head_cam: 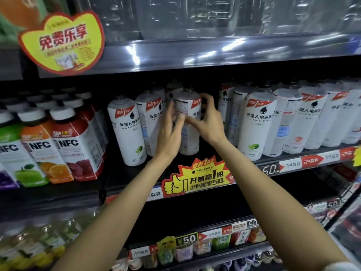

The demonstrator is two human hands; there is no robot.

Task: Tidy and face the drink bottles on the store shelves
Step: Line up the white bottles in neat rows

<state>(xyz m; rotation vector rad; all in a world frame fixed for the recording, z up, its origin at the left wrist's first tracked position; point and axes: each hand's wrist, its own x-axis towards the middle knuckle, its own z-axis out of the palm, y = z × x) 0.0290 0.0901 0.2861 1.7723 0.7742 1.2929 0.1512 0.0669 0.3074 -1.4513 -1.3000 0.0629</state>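
Well left of the left hand: NFC juice cartons in a squared row, fronts out, apparently done. Just left of that hand, two white bottles nearly faced; between both hands, a white bottle showing its back label, touched by loosely spread left fingers, cupped by the curled right hand. Right of it, a mixed row, several turned sideways, likely left to do.

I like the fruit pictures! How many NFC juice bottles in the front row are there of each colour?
Green NFC bottle: 1
Orange NFC bottle: 1
Red NFC bottle: 1
Purple bottle, mostly cut off at the picture's edge: 1
Total: 4
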